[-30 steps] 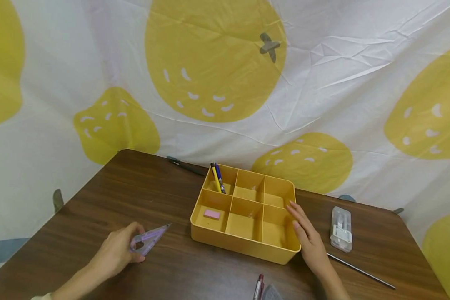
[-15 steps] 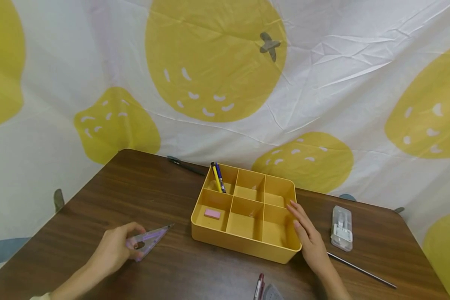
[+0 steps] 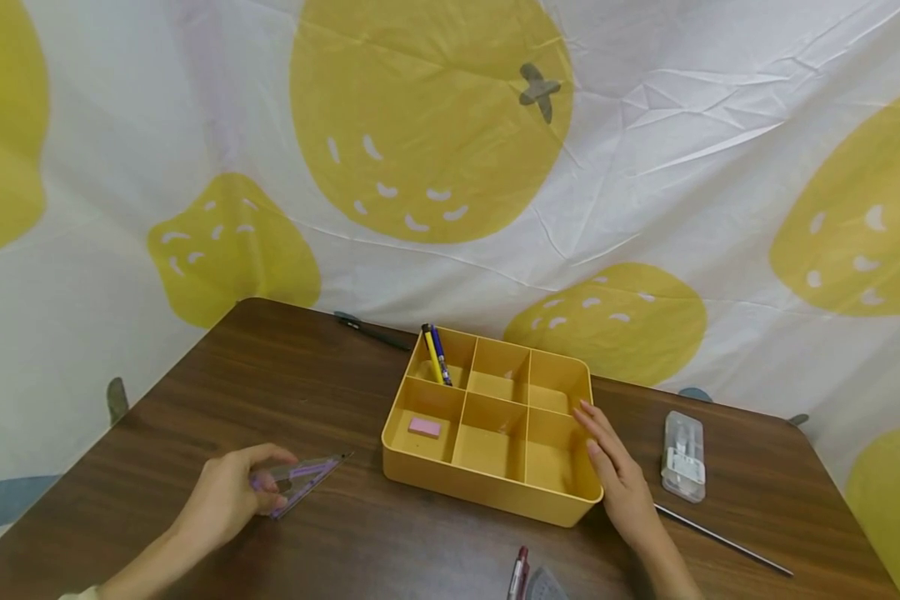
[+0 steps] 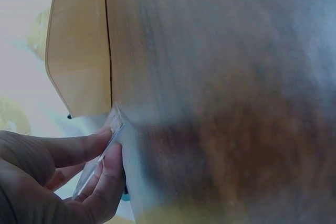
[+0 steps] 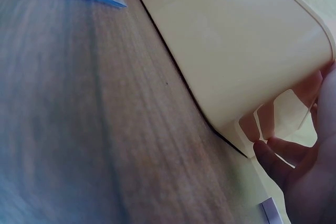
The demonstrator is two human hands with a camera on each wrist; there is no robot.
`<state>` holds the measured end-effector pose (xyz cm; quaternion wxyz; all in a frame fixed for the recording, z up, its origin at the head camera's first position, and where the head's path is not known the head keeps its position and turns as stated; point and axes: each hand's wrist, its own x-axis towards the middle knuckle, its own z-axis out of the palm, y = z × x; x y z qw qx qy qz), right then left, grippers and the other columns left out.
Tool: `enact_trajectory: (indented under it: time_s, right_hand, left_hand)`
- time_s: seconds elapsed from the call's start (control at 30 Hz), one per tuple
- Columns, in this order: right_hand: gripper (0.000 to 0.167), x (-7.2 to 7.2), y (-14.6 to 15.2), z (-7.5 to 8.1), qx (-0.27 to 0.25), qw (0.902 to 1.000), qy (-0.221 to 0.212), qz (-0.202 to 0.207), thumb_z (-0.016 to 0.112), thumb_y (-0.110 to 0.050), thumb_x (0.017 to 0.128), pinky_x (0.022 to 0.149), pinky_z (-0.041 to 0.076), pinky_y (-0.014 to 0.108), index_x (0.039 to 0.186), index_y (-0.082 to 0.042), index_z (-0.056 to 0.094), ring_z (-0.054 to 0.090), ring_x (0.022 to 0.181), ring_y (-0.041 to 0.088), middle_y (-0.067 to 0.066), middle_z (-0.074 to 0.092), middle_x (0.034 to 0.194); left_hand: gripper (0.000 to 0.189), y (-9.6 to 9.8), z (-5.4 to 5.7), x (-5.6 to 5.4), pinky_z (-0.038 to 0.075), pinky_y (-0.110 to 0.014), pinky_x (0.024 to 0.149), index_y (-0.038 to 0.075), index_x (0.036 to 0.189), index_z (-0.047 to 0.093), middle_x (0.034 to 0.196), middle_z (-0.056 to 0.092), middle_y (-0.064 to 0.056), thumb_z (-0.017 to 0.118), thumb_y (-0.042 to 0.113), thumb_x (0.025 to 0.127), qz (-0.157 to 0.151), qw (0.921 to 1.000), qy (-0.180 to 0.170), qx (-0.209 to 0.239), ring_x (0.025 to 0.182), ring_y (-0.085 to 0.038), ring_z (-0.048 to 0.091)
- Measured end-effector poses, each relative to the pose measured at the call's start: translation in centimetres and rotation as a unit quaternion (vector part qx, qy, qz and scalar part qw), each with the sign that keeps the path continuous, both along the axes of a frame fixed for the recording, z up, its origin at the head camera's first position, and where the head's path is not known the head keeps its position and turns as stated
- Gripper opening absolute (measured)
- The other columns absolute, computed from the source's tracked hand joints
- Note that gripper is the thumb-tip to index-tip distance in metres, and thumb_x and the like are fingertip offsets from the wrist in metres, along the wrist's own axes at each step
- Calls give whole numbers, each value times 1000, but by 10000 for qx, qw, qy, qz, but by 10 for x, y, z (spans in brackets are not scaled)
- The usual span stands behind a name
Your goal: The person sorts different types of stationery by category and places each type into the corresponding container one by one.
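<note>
In the head view, my left hand [image 3: 225, 492] pinches a clear triangle ruler with purple markings [image 3: 303, 482] between thumb and fingers, left of a yellow six-compartment box [image 3: 487, 496]. The ruler's sharp tip points right, towards the box. From the left wrist, the triangle ruler [image 4: 94, 169] appears almost edge-on. My right hand [image 3: 622, 483] rests against the right side of the box with fairly straight fingers. Seen from the right wrist, fingertips [image 5: 262, 153] meet the outer wall. A pink eraser [image 3: 424, 427] lies in the front left compartment; a yellow pen [image 3: 432, 354] and blue pen [image 3: 441, 354] stand behind it.
A clear plastic case [image 3: 683, 458] and a thin metal rod [image 3: 723, 538] lie to the right. Near the front edge are a dark red pen [image 3: 519, 575] and a grey translucent piece [image 3: 544, 586]. A black slender object [image 3: 375, 334] lies behind the box, by the patterned cloth.
The triangle ruler has turned more edge-on in my left hand, its tip shifting slightly right and down. My right hand and the box have stayed in place.
</note>
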<state>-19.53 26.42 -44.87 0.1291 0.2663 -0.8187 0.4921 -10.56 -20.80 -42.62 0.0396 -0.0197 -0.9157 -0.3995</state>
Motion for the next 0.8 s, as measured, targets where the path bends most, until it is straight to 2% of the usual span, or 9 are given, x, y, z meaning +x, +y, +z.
enact_trajectory:
  time_s: [0.13,0.27,0.5,0.8]
  right_hand:
    - [42,0,0,0,-5,10000,-14,12,36,-2,103,107,21,15,143,-10,44,18,142,30,15,27,153]
    - [43,1,0,1,14,10000,13,28,37,-2,103,107,22,14,144,-12,43,19,142,27,15,27,153]
    - [42,1,0,1,-27,10000,45,71,37,0,102,107,21,14,143,-6,43,18,142,28,16,27,153]
    - [41,0,0,0,-43,10000,-30,38,36,-2,103,108,20,14,143,-6,43,17,142,31,16,27,153]
  left_hand:
    - [47,0,0,-1,45,-24,49,8,110,68,66,60,6,82,0,65,37,10000,-26,2,54,-11,55]
    - [46,0,0,-1,47,-24,52,6,110,66,68,60,5,81,0,66,60,9999,-129,41,57,-11,56]
    - [44,1,3,-2,47,-24,52,5,108,64,70,59,3,81,1,68,160,9997,-146,109,59,-12,56]
    - [44,3,7,-4,46,-23,50,7,109,66,70,62,5,82,4,68,221,9992,336,23,55,-9,55]
